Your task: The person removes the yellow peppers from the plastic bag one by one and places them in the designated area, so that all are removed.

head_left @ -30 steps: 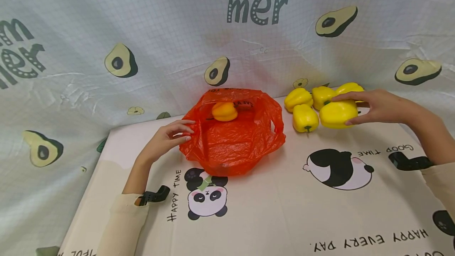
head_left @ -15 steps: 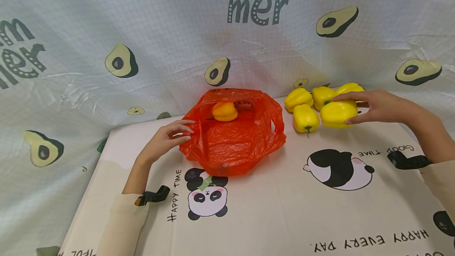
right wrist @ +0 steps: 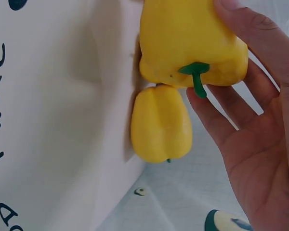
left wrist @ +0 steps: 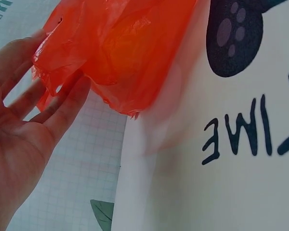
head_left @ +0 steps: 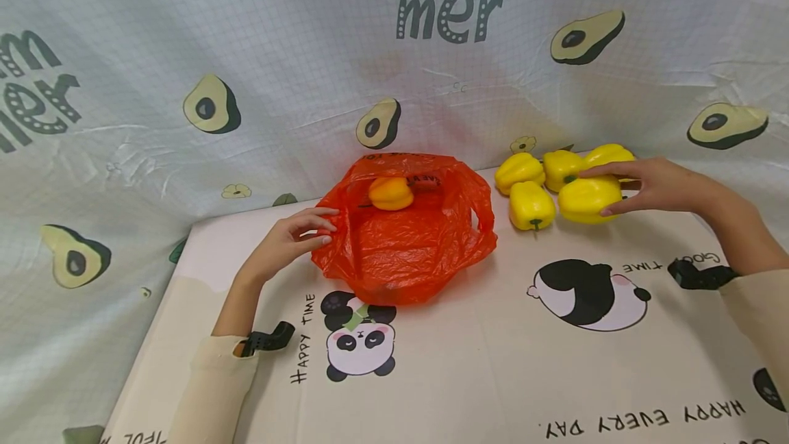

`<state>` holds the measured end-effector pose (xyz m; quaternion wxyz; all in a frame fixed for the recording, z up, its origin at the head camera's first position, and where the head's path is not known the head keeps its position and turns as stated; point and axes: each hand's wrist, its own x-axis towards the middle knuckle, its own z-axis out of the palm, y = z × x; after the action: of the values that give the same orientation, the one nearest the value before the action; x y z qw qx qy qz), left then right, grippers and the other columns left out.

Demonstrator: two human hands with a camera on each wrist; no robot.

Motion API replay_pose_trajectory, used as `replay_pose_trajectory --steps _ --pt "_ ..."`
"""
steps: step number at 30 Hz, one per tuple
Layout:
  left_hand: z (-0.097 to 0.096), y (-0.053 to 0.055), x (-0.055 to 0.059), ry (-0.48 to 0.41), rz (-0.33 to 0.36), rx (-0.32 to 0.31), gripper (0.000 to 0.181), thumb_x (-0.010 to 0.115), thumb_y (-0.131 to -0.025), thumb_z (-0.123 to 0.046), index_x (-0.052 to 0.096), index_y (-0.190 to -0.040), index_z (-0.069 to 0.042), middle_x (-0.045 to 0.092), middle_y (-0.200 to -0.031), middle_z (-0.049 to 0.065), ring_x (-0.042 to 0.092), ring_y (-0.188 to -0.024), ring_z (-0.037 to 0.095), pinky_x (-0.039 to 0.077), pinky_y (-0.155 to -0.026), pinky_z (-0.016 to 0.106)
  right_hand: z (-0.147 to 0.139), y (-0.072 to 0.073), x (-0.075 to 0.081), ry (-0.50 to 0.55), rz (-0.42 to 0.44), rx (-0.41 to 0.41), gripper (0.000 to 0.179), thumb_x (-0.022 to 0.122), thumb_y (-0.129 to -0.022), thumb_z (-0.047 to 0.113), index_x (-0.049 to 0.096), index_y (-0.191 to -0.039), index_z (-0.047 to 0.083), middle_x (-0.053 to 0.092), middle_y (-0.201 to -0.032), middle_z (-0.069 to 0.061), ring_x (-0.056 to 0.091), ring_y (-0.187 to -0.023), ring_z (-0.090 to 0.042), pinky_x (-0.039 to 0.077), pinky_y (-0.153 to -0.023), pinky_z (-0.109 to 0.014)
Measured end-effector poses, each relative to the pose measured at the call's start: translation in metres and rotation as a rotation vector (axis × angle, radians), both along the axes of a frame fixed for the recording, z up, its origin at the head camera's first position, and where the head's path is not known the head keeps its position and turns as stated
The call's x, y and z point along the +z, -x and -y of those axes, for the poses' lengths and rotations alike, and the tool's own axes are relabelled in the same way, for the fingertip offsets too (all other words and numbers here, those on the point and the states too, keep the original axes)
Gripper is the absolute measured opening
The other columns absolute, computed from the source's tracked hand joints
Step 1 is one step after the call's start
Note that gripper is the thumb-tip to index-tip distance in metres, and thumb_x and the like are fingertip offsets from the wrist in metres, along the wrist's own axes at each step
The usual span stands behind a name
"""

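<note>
A red plastic bag (head_left: 401, 252) stands on the table with its mouth gaping toward me. One bell pepper (head_left: 391, 194), tinted orange by the bag, lies at its back. My left hand (head_left: 286, 242) holds the bag's left side, fingers and thumb at its edge; the left wrist view has red film (left wrist: 62, 53) between them. Farther right, my right hand (head_left: 666, 186) grips a yellow bell pepper (head_left: 588, 201) between thumb and fingers. Its green stem (right wrist: 197, 77) points toward the palm in the right wrist view. Whether this pepper touches the table I cannot tell.
Several yellow bell peppers cluster beside the held one: a front one (head_left: 531, 205), one at left (head_left: 519, 171), one behind (head_left: 561, 168) and one at back right (head_left: 607, 154). A white printed sheet (head_left: 277, 88) hangs behind the table (head_left: 462, 375).
Little differs. My right wrist and sleeve have shifted slightly left while the hand stays on the bell pepper. The left hand and the bag look unmoved.
</note>
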<state>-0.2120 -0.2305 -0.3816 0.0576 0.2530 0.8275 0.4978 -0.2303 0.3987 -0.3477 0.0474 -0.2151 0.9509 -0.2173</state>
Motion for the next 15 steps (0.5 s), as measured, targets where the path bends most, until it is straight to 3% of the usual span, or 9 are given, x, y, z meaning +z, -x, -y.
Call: replay_pose_trajectory --steps 5,8,11,15 --pt "-0.001 -0.001 0.001 0.003 0.001 0.002 0.018 0.069 -0.097 -0.008 0.072 -0.114 -0.004 0.056 -0.145 0.009 0.061 -0.120 0.018 0.053 -0.098 0.024 -0.004 0.003 -0.006 -0.004 0.024 -0.023 0.068 0.089 -0.079 0.030 0.062 -0.140 0.015 0.060 -0.140 -0.014 0.056 -0.112 0.003 0.053 -0.098 -0.050" --pt "-0.001 0.000 0.000 0.010 0.000 0.002 0.018 0.069 -0.097 -0.008 0.072 -0.114 -0.004 0.055 -0.146 0.010 0.061 -0.120 0.018 0.053 -0.098 0.024 -0.005 0.006 -0.008 0.004 0.043 -0.024 0.067 0.088 -0.080 0.031 0.062 -0.140 0.015 0.060 -0.140 -0.015 0.046 -0.104 0.017 0.052 -0.099 -0.051" --pt "-0.001 0.001 0.000 0.016 -0.001 0.004 0.018 0.068 -0.097 -0.008 0.072 -0.114 -0.004 0.055 -0.146 0.009 0.060 -0.120 0.017 0.053 -0.098 0.023 -0.005 0.008 -0.011 0.013 0.039 -0.020 0.067 0.088 -0.080 0.030 0.062 -0.140 0.014 0.059 -0.141 -0.015 0.044 -0.104 0.017 0.051 -0.100 -0.054" --pt "-0.002 0.001 0.001 0.017 -0.001 0.003 0.017 0.069 -0.097 -0.008 0.072 -0.114 -0.005 0.056 -0.145 0.008 0.059 -0.122 0.018 0.053 -0.098 0.023 -0.005 0.012 -0.014 0.054 0.031 -0.005 0.066 0.089 -0.079 0.023 0.062 -0.137 0.009 0.055 -0.141 -0.015 0.048 -0.112 -0.001 0.051 -0.098 -0.058"
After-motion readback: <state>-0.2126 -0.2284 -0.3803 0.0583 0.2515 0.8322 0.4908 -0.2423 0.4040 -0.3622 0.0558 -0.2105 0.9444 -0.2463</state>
